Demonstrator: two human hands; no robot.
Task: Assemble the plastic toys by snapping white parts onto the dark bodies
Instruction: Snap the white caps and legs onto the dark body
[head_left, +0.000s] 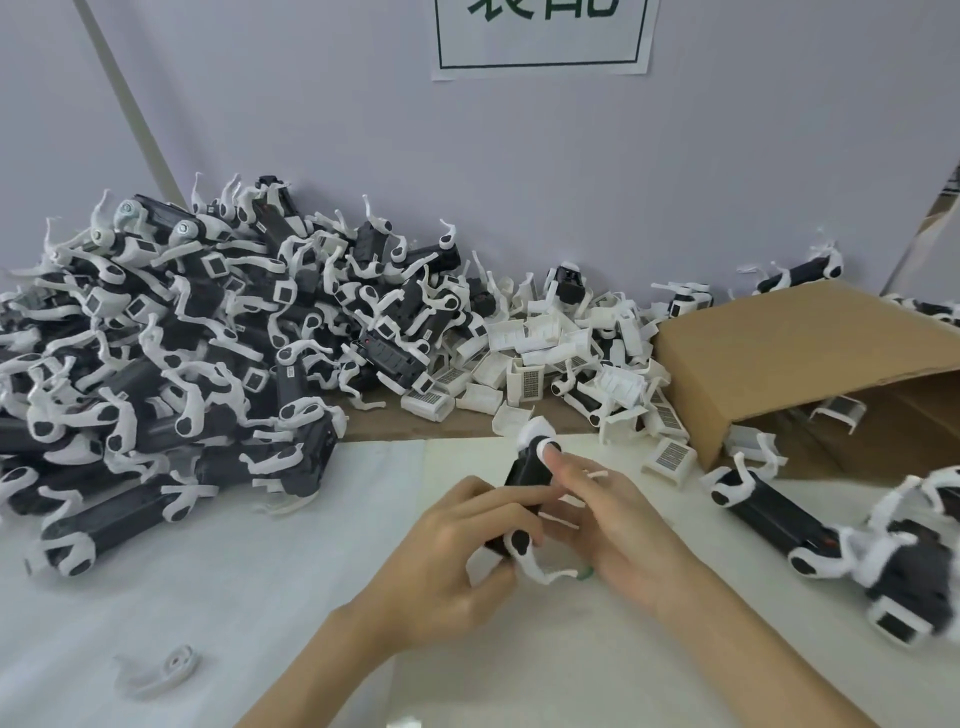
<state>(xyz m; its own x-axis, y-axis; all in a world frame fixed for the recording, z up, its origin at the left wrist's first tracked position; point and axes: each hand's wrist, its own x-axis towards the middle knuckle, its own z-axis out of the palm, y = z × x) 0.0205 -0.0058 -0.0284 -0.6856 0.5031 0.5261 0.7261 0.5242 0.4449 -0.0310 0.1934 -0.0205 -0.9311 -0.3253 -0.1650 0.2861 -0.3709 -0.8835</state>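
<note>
White cloth (218, 587) covers the table; grey wall (545, 171) behind, with a paper sign (540, 39) taped up top, green characters cut off by the frame.

Toy body (524, 480), dark, held at table centre just above the cloth, long axis running away from the person. White cap (535, 434) sits on its far end; white leg (540, 569) curls out from the near end.

Left hand (457, 566): fingers curled round the body's near end, gripping from the left side and below.

Right hand (628, 525): fingers mostly straight, one fingertip (551, 457) pressing on the white part at the far end. Not wrapped round anything that I can see.

Big pile (171, 353) of dark bodies with white legs fills the left side, stacked up against the wall. Heap of loose white parts (556, 358) lies centre-back, between the pile and a cardboard box (789, 364) tipped on its side at right, opening facing the person, a few white parts inside.

Two more toys (769, 514) lie on the cloth at right, near the box; the nearer one is blurred.

One loose white piece (166, 670) lies alone on the cloth, near left, well apart from the hands.
</note>
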